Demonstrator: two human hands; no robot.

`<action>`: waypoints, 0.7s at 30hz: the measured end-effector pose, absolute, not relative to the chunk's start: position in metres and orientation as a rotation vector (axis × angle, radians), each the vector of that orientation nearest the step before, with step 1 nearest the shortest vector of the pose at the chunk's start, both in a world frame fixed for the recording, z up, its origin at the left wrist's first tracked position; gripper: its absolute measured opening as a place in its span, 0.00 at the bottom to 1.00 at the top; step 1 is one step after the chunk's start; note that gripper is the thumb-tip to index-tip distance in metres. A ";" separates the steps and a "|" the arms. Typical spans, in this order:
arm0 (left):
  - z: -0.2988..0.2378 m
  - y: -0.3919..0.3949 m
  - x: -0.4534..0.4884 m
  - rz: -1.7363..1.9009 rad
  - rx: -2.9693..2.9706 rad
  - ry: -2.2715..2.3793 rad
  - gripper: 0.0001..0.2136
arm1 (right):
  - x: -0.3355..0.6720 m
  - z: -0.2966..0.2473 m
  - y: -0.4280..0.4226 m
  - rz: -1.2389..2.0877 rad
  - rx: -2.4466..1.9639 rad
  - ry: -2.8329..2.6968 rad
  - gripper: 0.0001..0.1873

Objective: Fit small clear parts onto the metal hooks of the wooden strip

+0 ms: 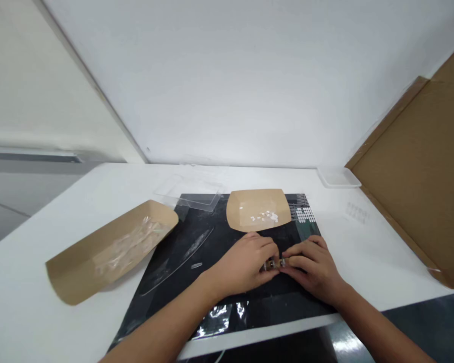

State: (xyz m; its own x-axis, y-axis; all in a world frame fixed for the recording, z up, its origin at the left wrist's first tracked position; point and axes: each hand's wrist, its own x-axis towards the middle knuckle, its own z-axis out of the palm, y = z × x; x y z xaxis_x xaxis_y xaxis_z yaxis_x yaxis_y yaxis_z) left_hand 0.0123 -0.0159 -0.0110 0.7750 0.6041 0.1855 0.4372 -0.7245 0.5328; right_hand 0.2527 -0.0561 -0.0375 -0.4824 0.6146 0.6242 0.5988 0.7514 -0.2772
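Observation:
My left hand (242,264) and my right hand (310,264) meet over a black mat (212,242), their fingertips pinching a small tan cylindrical piece with shiny beads (272,264). Most of that piece is hidden by my fingers. Just beyond my hands lies a kraft paper tray (258,209) holding small white bits. My left fingertips nearly reach its front rim. A sheet of white dot-like pieces (304,214) lies to the right of that tray, at the mat's far corner.
A longer kraft tray (109,252) holding clear plastic scraps rests on the white table (34,282) at left. A clear plastic sheet (189,191) lies behind the mat. A curved clear strip (177,262) lies on the mat. A white tray (338,177) and upright cardboard (416,176) stand at right.

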 end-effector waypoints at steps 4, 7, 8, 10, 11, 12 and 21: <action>-0.009 -0.016 0.013 0.474 2.498 0.777 0.04 | 0.255 -0.039 -0.053 0.122 -0.898 -2.204 0.09; -0.009 -0.016 0.013 0.466 2.491 0.777 0.05 | 0.256 -0.038 -0.052 0.209 -0.924 -2.185 0.13; -0.009 -0.016 0.013 0.464 2.490 0.782 0.06 | 0.255 -0.038 -0.053 0.234 -0.936 -2.181 0.15; -0.009 -0.016 0.013 0.462 2.492 0.790 0.07 | 0.255 -0.037 -0.053 0.275 -0.955 -2.175 0.16; -0.010 -0.016 0.013 0.463 2.494 0.794 0.07 | 0.255 -0.037 -0.054 0.292 -0.964 -2.170 0.16; -0.010 -0.016 0.013 0.464 2.495 0.797 0.07 | 0.255 -0.037 -0.054 0.307 -0.972 -2.165 0.16; -0.009 -0.017 0.012 0.477 2.503 0.807 0.09 | 0.258 -0.033 -0.052 0.286 -0.964 -2.102 0.05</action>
